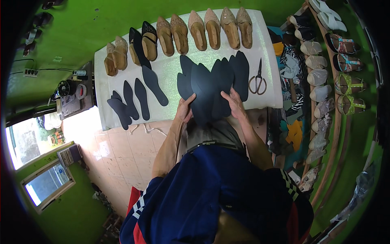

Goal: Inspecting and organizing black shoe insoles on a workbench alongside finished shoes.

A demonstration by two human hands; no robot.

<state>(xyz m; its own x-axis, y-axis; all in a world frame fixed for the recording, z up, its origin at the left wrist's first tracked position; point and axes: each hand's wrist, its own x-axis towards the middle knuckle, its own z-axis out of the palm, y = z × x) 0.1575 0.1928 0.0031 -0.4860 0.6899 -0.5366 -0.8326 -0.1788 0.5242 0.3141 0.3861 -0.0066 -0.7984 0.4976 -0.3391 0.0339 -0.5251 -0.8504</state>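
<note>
The fanned bunch of dark insoles (pixel 212 87) is at the near edge of the worktop (pixel 273 49), with the left hand (pixel 186 109) clamped on its left side and the right hand (pixel 233 103) clamped on its right, thumbs on top. Being thin and flat, the pieces look light, bendable and hard to break, though smooth faces may let them slide over one another, so a grip pinching several layers at both side edges seems best.

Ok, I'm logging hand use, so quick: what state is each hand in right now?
Left hand: closed, holding dark insoles by their left side.
Right hand: closed, holding dark insoles by their right side.
</note>
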